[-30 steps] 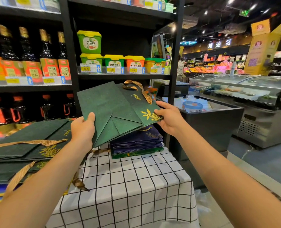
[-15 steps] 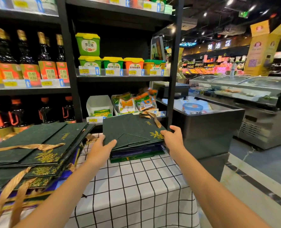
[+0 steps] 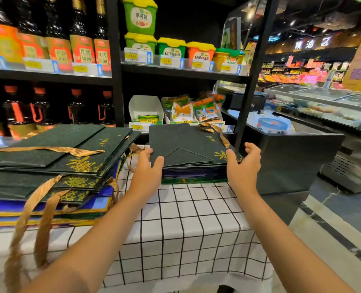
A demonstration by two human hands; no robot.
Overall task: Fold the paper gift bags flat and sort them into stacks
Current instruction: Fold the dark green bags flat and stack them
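Two stacks sit on my bench (image 3: 185, 218); the green bag (image 3: 188, 144) lies flat atop the right stack (image 3: 194, 174). My left hand (image 3: 146, 166) touches its corner, right hand (image 3: 241, 166) hovers, both loose-fingered, squaring edges.
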